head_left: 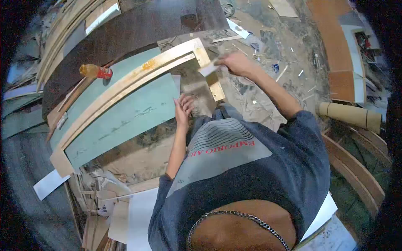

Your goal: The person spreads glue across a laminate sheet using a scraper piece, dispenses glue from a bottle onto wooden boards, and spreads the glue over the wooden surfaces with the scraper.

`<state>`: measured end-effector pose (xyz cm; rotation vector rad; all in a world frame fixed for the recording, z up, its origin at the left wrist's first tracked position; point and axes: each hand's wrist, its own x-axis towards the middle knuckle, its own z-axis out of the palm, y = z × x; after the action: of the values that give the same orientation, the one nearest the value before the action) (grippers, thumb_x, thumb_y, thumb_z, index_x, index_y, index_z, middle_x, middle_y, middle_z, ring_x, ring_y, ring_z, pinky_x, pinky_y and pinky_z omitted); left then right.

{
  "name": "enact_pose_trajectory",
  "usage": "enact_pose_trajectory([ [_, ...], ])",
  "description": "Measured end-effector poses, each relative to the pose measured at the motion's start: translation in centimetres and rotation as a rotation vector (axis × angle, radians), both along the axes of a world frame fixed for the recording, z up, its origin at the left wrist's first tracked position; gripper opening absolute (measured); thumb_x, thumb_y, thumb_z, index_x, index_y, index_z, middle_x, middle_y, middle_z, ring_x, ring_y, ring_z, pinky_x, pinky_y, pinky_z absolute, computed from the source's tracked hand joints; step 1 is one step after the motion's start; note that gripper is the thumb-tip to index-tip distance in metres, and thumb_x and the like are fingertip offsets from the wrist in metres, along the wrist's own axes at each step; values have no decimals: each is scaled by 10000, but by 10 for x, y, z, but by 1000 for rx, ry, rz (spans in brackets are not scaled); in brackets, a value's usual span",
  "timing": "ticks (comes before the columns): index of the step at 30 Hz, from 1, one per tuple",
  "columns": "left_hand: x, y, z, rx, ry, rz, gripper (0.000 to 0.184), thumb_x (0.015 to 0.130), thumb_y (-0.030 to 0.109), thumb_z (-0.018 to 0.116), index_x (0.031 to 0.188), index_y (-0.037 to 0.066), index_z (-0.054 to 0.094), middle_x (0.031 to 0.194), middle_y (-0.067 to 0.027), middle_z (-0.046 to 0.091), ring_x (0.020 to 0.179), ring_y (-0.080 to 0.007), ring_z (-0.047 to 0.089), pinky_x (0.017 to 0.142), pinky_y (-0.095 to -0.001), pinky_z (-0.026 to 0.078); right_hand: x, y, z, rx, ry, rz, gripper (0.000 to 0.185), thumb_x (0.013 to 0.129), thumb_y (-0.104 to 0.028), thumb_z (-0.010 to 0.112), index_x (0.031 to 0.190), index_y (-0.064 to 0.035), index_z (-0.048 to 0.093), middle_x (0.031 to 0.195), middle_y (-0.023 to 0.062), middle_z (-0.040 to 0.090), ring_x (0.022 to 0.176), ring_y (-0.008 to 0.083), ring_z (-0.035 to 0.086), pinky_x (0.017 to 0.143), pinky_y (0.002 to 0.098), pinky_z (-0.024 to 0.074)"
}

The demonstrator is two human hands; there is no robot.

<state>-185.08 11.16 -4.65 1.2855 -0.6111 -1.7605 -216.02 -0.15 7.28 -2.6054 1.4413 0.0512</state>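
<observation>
My right hand (236, 63) is closed on a flat white piece (208, 69), which rests against the short end of a curved wooden frame (113, 90). Whether the piece is a scraper or a folded sheet I cannot make out. My left hand (183, 108) hangs below the frame near the green board, fingers apart and holding nothing. Yellow-orange smears (149, 64) mark the frame's long rail, with more on the short end. Beyond the rail is a bottle (96, 72) with amber contents and a red label.
A green board (125, 121) lies under the frame, beside a dark brown panel (125, 29). Scraps and offcuts litter the floor (272, 46). To the right are a cardboard-coloured roll (351, 116), curved wooden pieces (356, 169) and an orange-brown panel (331, 42). White boards (140, 213) lie at lower left.
</observation>
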Motion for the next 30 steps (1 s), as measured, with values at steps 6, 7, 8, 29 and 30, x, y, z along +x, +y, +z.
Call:
enact_pose_trajectory([
  [6, 57, -14, 6, -53, 91, -60, 707, 1018, 589, 212, 1399, 31, 419, 1245, -156, 579, 1122, -250, 601, 954, -375, 511, 9, 105, 20, 168, -65, 44, 490, 717, -22, 627, 1145, -252, 696, 865, 119, 697, 807, 320, 681, 679, 452, 539],
  [7, 66, -15, 6, -68, 90, -75, 705, 1019, 587, 212, 1395, 28, 423, 1246, -160, 577, 1120, -248, 604, 951, -373, 514, 14, 112, 27, 178, -46, 42, 490, 717, -22, 627, 1145, -252, 696, 865, 119, 697, 807, 320, 681, 679, 452, 539],
  [8, 74, -17, 2, -86, 114, -92, 699, 1022, 580, 211, 1393, 27, 424, 1231, -163, 584, 1104, -237, 614, 952, -365, 513, 17, 117, 36, 275, 83, -58, 486, 715, -24, 628, 1140, -249, 697, 873, 116, 699, 807, 324, 681, 679, 457, 540],
  [29, 102, -4, -31, -334, 81, -164, 609, 1040, 507, 319, 1296, 4, 549, 1078, -127, 654, 937, -170, 635, 872, -301, 512, 235, -54, 23, -218, 1064, 484, 226, 843, -282, 622, 861, -92, 743, 883, 130, 731, 815, 329, 700, 561, 612, 554],
  [30, 102, -3, -26, -350, 53, -175, 603, 1041, 501, 321, 1293, 4, 552, 1073, -125, 656, 936, -167, 635, 876, -302, 510, 241, -51, 19, -145, 1092, 488, 246, 848, -294, 614, 870, -86, 743, 881, 132, 730, 803, 326, 698, 570, 610, 558],
])
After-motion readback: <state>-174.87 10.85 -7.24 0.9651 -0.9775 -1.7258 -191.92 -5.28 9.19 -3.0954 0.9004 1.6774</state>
